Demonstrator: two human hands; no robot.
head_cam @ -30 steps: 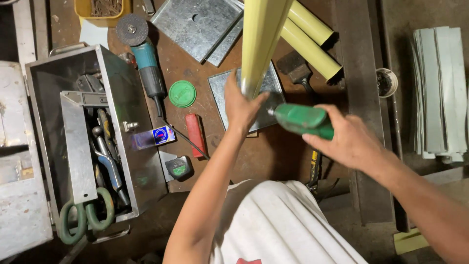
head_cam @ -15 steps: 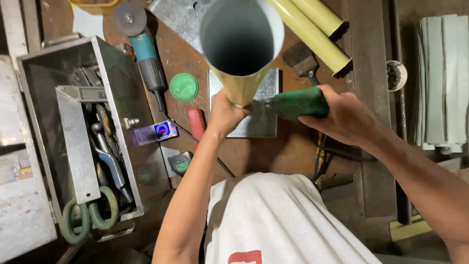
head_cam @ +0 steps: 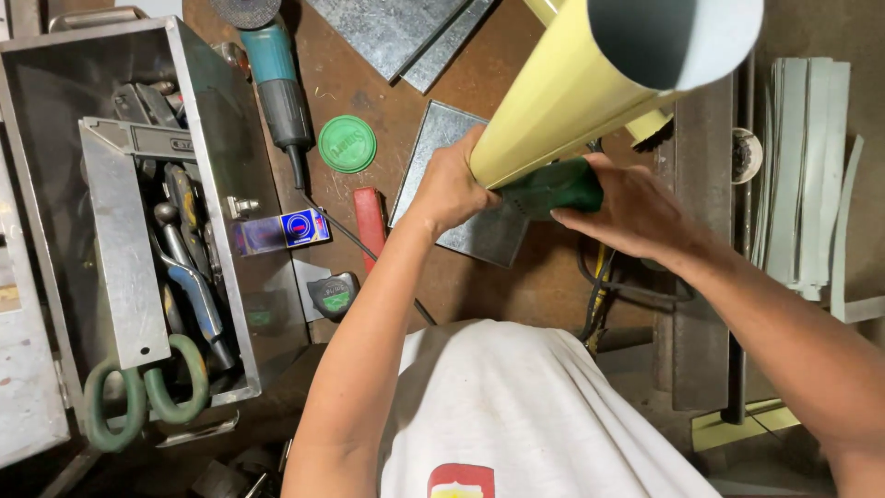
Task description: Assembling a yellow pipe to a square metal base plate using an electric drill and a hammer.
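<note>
1. Over the rusty brown workbench (head_cam: pixel 516 286), the left hand (head_cam: pixel 449 189) is closed around the lower end of a pale yellow sheet-metal tube (head_cam: pixel 562 101), which slants up towards the camera so that its open mouth shows at the top right
2. The right hand (head_cam: pixel 631 207) is clamped on a dark green power tool (head_cam: pixel 553 187) held just beside the left hand and touching the underside of the tube's lower end; what the tool's tip does there is hidden by the tube
3. As I judge it, the tool is being set against the tube end, and any further move calls for the left hand to keep the tube from turning or slipping while the right keeps the tool square to the metal
4. Under both hands lies a small galvanised sheet (head_cam: pixel 442 138), flat on the bench
5. Left of that sheet sits a round green lid (head_cam: pixel 347 144) with raised lettering, label side up
6. Below the lid, a flat red marker-like thing (head_cam: pixel 371 217) lies lengthwise, and just left of it a small oblong box (head_cam: pixel 281 229), blue and white with a red-ringed round mark, leans against the wall of the open steel toolbox (head_cam: pixel 249 166)
7. Near the box, a dark tape measure (head_cam: pixel 334 295) carries a green label on its face
</note>
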